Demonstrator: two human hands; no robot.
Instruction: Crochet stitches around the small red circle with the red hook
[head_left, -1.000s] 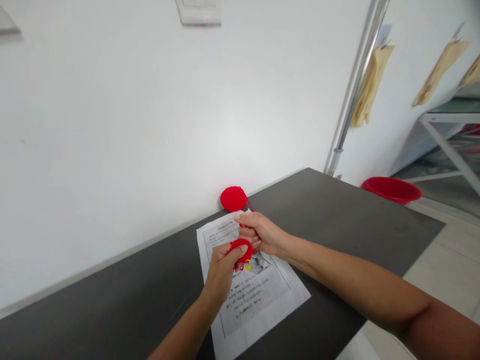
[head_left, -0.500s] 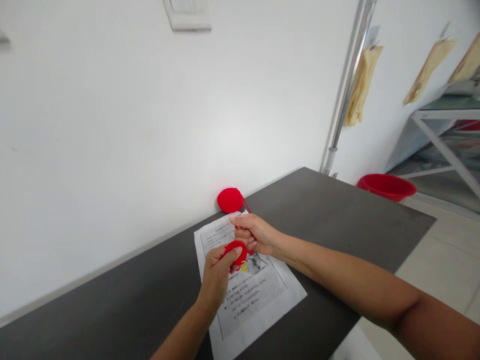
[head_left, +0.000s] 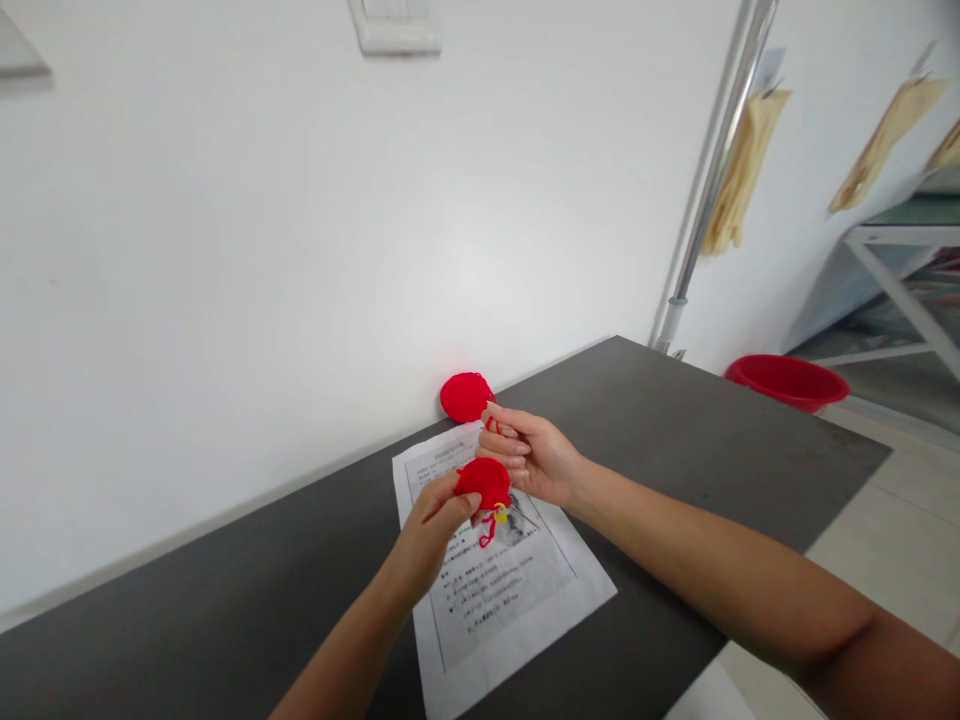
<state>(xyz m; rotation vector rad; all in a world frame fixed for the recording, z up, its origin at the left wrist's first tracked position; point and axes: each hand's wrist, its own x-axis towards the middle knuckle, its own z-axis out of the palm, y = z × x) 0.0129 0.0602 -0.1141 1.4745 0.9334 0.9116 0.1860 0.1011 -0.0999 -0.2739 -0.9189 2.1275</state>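
My left hand (head_left: 431,525) pinches a small round red crocheted piece (head_left: 484,482), from which a short red tail and a yellow marker (head_left: 499,516) hang. My right hand (head_left: 529,452) is closed just right of it, fingers curled round the red yarn strand (head_left: 491,422) and perhaps a thin hook that I cannot make out. The strand leads back to a red yarn ball (head_left: 465,396) lying against the wall. Both hands hover over a printed paper sheet (head_left: 502,600) on the dark grey table (head_left: 675,440).
A white wall runs along the table's far edge. A metal pole (head_left: 712,180) stands at the table's back right corner. A red basin (head_left: 786,380) sits on the floor beyond, next to a white-framed rack (head_left: 900,270).
The red piece has turned so its flat face shows and sits a little higher. My right hand has rotated, its fingers now facing me, and lifted slightly toward the yarn ball.
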